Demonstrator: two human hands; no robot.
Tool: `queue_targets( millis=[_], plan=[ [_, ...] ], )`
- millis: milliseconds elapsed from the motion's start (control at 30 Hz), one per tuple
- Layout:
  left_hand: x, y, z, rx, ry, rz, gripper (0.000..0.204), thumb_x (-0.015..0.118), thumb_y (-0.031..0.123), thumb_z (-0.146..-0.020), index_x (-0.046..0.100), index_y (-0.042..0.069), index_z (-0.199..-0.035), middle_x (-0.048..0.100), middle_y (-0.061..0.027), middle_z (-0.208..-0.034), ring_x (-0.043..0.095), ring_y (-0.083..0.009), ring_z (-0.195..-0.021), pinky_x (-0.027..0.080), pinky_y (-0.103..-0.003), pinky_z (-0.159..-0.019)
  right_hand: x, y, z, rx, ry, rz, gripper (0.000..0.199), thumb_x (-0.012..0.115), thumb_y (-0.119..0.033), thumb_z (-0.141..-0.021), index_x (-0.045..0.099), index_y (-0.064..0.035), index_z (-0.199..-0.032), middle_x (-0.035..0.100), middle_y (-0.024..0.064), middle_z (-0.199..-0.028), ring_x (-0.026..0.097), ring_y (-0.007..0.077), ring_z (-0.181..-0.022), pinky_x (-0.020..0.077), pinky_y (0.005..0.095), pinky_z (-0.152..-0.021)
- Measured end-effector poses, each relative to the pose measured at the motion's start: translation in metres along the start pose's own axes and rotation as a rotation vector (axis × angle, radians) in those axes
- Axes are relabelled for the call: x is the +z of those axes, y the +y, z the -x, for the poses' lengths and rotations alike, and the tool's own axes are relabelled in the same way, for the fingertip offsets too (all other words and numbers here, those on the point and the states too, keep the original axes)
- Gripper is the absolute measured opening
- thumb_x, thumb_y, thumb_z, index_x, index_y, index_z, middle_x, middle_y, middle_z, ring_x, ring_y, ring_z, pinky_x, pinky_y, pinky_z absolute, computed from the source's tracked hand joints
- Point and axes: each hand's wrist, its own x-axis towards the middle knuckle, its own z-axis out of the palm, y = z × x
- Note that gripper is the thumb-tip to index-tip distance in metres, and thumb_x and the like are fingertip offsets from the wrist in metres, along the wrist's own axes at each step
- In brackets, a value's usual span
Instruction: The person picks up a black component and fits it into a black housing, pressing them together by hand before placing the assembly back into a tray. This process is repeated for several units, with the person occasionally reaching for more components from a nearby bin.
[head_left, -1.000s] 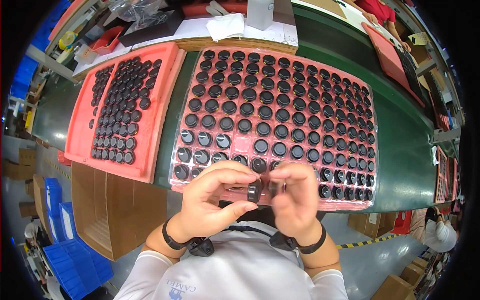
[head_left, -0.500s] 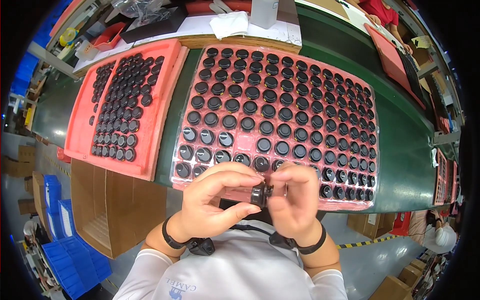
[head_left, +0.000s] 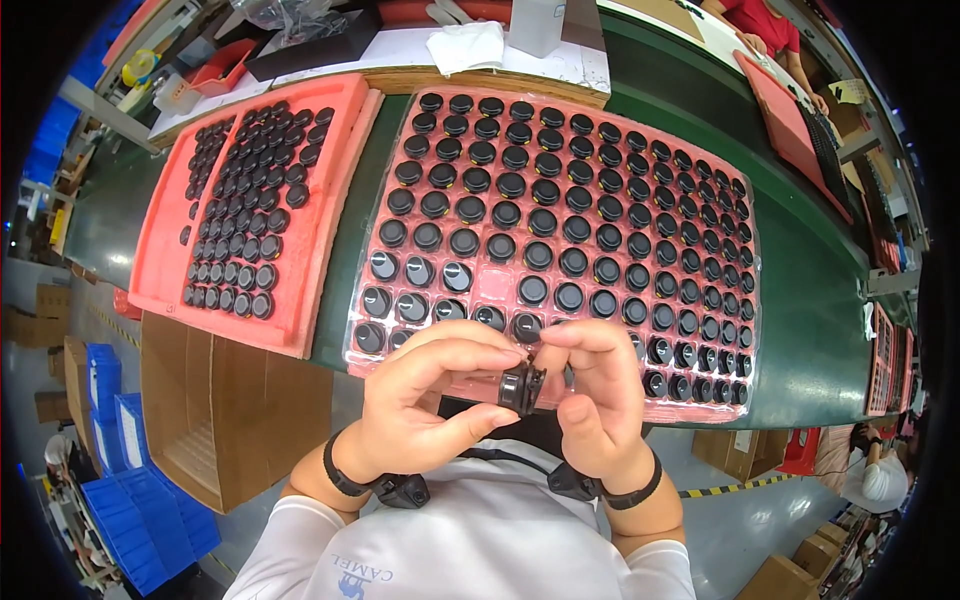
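Between the thumb and fingers of my left hand [head_left: 425, 395] sits a small black round part [head_left: 516, 388], turned on its side, with a thinner black edge facing right. My right hand [head_left: 603, 400] is beside it, fingers apart and thumb spread; its fingertips come close to the part, and whether they touch it I cannot tell. Just beyond both hands lies a clear plastic tray over pink [head_left: 491, 284], its pockets filled with rows of similar black round parts [head_left: 536, 255]. One pocket toward the near left has no part in it. My hands hide some of the nearest row.
To the left, a pink foam tray [head_left: 160, 265] holds many loose black parts [head_left: 235, 245]. Both trays lie on a green work surface [head_left: 800, 330]. Behind is a white shelf [head_left: 400, 50] with a cloth [head_left: 465, 45]. An open cardboard box [head_left: 235, 420] stands below left. Another person's arm [head_left: 795, 65] shows far right.
My right thumb and fingers have spread apart and moved slightly right, away from the black part. My left hand keeps its hold on the part.
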Motion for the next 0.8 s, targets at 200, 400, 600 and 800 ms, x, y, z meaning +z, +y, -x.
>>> queue_targets(
  millis=[200,400,600,800],
  plan=[
    [-0.003,-0.003,-0.001,0.091,-0.014,-0.085,0.045,0.078,0.009,-0.077,0.055,-0.005,-0.113,0.057,-0.0166,-0.111,0.059,-0.0251,-0.104,0.050,-0.035,-0.089,-0.005,-0.004,-0.003,-0.020,-0.060,0.301,0.041,0.069,-0.026,-0.085,0.051,0.0007,-0.111,0.054,0.0073,-0.089,0.048,0.0133,-0.074,0.0397,0.0252,-0.067],
    [-0.002,0.000,0.002,-0.048,0.030,0.086,0.051,0.077,0.013,-0.079,0.050,-0.005,-0.118,0.057,-0.0163,-0.111,0.059,-0.0250,-0.106,0.049,-0.037,-0.092,-0.007,-0.015,-0.015,-0.186,-0.120,0.534,0.034,0.075,-0.014,-0.077,0.058,0.0001,-0.103,0.056,0.0089,-0.090,0.050,0.0158,-0.076,0.0417,0.0266,-0.067],
    [-0.019,0.001,0.000,0.019,0.132,-0.019,0.046,0.071,0.021,-0.085,0.050,-0.005,-0.116,0.057,-0.0172,-0.112,0.059,-0.0247,-0.106,0.048,-0.037,-0.092,-0.010,-0.033,-0.033,0.003,-0.173,0.770,0.030,0.070,-0.006,-0.074,0.059,-0.0019,-0.101,0.057,0.0081,-0.088,0.052,0.0168,-0.073,0.0428,0.0277,-0.067],
    [-0.064,0.004,0.013,0.088,0.144,-0.097,0.029,0.059,0.003,-0.089,0.052,-0.006,-0.116,0.054,-0.0165,-0.117,0.058,-0.0234,-0.105,0.049,-0.035,-0.093,-0.019,-0.024,-0.057,-0.013,-0.287,1.135,0.026,0.068,-0.004,-0.073,0.059,-0.0037,-0.098,0.058,0.0067,-0.081,0.056,0.0210,-0.071,0.0447,0.0327,-0.068]
  ],
)
